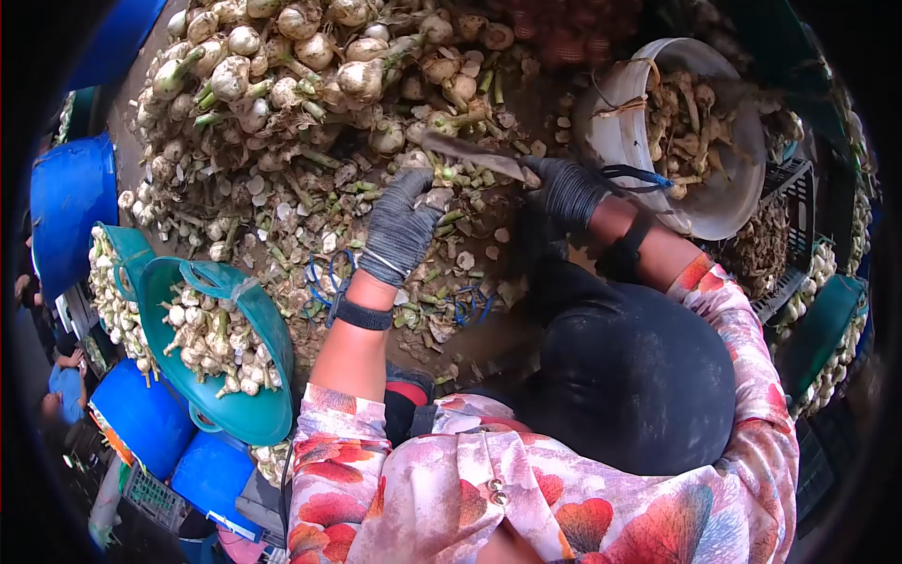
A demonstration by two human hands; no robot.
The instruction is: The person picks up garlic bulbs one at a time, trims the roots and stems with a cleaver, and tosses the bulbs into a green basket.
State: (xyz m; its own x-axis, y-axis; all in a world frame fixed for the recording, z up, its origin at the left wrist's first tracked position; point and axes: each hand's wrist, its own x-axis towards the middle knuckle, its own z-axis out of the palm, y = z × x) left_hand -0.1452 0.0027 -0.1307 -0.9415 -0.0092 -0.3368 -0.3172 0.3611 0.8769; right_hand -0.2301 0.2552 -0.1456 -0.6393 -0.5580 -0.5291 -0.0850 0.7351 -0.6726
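My right hand [567, 193], in a grey glove, is closed round the handle end of a knife [474, 154]. Its dirt-smeared blade points left across the front of the heap. My left hand [399, 226], gloved too, is closed on a garlic bulb [412, 164], partly covered by the fingers, just left of the blade. Beyond both hands rises a large heap of garlic [282, 85] with stems and roots. Cut stems and papery scraps [432, 301] litter the ground beneath my hands.
A teal tub [268, 414] of trimmed garlic stands at left, near blue drums [70, 207]. A tilted whitish bucket [611, 122] holding garlic scraps lies at right, beside a black crate [794, 179]. A dark rounded form [639, 376] is before my lap. A person [66, 381] is far left.
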